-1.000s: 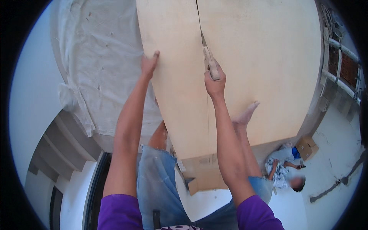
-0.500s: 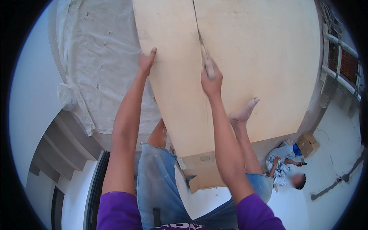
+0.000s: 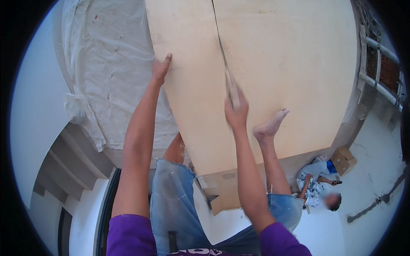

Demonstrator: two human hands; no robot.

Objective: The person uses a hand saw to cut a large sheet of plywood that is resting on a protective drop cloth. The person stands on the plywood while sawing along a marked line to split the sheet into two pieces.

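A large pale wooden board (image 3: 290, 64) lies in front of me, split by a narrow cut running from the top toward a handsaw (image 3: 234, 91), with a thin line continuing below it. My right hand (image 3: 237, 110) is closed round the saw's handle, blurred by motion. My left hand (image 3: 161, 68) grips the board's left edge, thumb on top, fingers hidden at the edge. My bare right foot (image 3: 269, 128) rests on the board to the right of the cut.
Crumpled translucent sheeting (image 3: 109, 72) lies left of the board, above grey steps (image 3: 81, 158). A pale metal frame (image 3: 376, 85) stands at right. Below right, another person (image 3: 316, 183) holds a dark object beside a cardboard box (image 3: 342, 162). A cardboard piece (image 3: 226, 192) lies under the board's near edge.
My right hand with the saw moved up, then back down toward me, ending lower than a second ago. My left hand shifted slightly up and left along the board's edge.
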